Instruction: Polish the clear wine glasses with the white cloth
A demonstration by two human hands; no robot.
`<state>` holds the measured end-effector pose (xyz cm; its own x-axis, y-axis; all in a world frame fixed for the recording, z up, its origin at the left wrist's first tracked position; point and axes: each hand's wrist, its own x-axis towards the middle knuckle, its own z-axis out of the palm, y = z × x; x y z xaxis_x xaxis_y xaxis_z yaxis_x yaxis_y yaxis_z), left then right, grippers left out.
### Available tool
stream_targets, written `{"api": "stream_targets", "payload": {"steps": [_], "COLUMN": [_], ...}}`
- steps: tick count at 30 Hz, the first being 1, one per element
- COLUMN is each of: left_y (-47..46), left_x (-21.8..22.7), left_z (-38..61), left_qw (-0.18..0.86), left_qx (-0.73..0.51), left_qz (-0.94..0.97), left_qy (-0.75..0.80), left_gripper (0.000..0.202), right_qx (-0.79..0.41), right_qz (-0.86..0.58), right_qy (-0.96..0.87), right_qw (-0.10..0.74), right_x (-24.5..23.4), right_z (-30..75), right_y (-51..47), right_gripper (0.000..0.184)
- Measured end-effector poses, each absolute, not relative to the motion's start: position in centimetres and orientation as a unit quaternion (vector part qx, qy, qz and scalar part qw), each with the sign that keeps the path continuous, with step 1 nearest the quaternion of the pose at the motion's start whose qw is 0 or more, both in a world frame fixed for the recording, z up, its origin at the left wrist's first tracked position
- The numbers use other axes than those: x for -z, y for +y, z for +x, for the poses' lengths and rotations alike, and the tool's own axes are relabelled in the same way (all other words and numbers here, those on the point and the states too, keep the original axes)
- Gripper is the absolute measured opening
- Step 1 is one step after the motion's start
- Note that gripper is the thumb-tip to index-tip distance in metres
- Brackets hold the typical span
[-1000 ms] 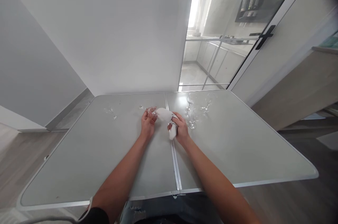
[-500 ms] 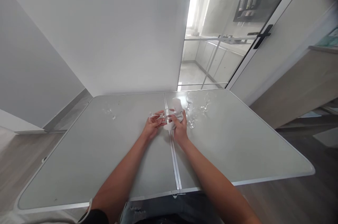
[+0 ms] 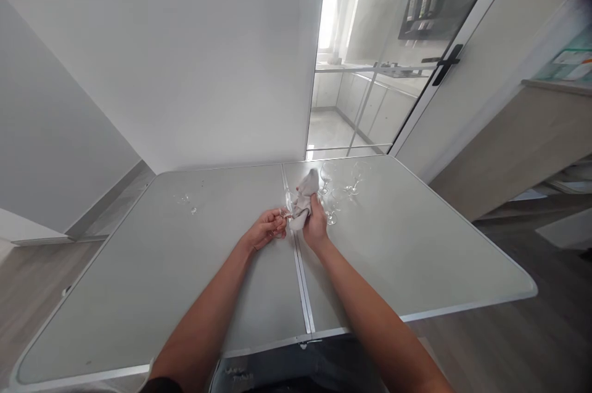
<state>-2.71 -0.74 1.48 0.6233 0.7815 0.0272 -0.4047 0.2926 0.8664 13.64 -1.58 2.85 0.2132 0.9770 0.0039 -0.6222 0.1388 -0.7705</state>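
Over the middle seam of the table, my left hand [image 3: 266, 229] pinches a clear wine glass [image 3: 289, 200] by its stem and foot end. The glass is tilted, and the far part of it is partly hidden by a pale grey cloth [image 3: 305, 195]. My right hand [image 3: 317, 224] is wrapped round this cloth and presses it to the glass bowl. Several clear stemmed glasses stand just right of my right hand, among them a near glass [image 3: 332, 216] and a far right glass [image 3: 354, 183].
On the left part of the grey table [image 3: 152, 294] lies another clear glass item [image 3: 187, 202], hard to make out. A white wall [image 3: 208, 72] rises behind the table. A glazed door with a black handle [image 3: 446, 64] is at the back right, with a wooden shelf unit [image 3: 518, 140] beside it.
My left hand has shifted slightly left and down and turned the glass. My right hand has closed round the cloth, which now covers more of the glass. The camera view has shifted a little.
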Motion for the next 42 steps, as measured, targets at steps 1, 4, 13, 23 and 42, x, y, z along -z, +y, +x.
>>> {"api": "stream_targets", "payload": {"steps": [1, 4, 13, 23, 42], "left_y": [-0.6, -0.3, -0.1, -0.3, 0.6], "left_x": [-1.5, -1.2, -1.3, -1.8, -1.4], "left_z": [-2.6, -2.1, -1.7, -2.6, -2.9], "left_qw": [0.76, 0.697, 0.624, 0.631, 0.59], "left_qx": [-0.42, -0.522, -0.608, -0.66, -0.714], "left_qz": [0.446, 0.419, 0.375, 0.319, 0.269], "left_qy": [0.215, 0.257, 0.316, 0.255, 0.264], "left_gripper": [0.035, 0.034, 0.037, 0.032, 0.028], "right_qx": [-0.57, -0.592, -0.638, -0.673, -0.688], "right_qz": [-0.337, -0.365, -0.312, -0.312, -0.245], "right_qy": [-0.262, -0.3, -0.351, -0.46, -0.248], "right_qw": [0.702, 0.653, 0.61, 0.488, 0.636], "right_x": [-2.7, -2.7, -3.4, -4.0, -3.7], "right_z": [13.6, 13.3, 13.5, 13.8, 13.5], "right_y": [-1.4, -1.4, -2.0, -2.8, -1.5], "right_gripper": [0.042, 0.043, 0.029, 0.062, 0.051]}}
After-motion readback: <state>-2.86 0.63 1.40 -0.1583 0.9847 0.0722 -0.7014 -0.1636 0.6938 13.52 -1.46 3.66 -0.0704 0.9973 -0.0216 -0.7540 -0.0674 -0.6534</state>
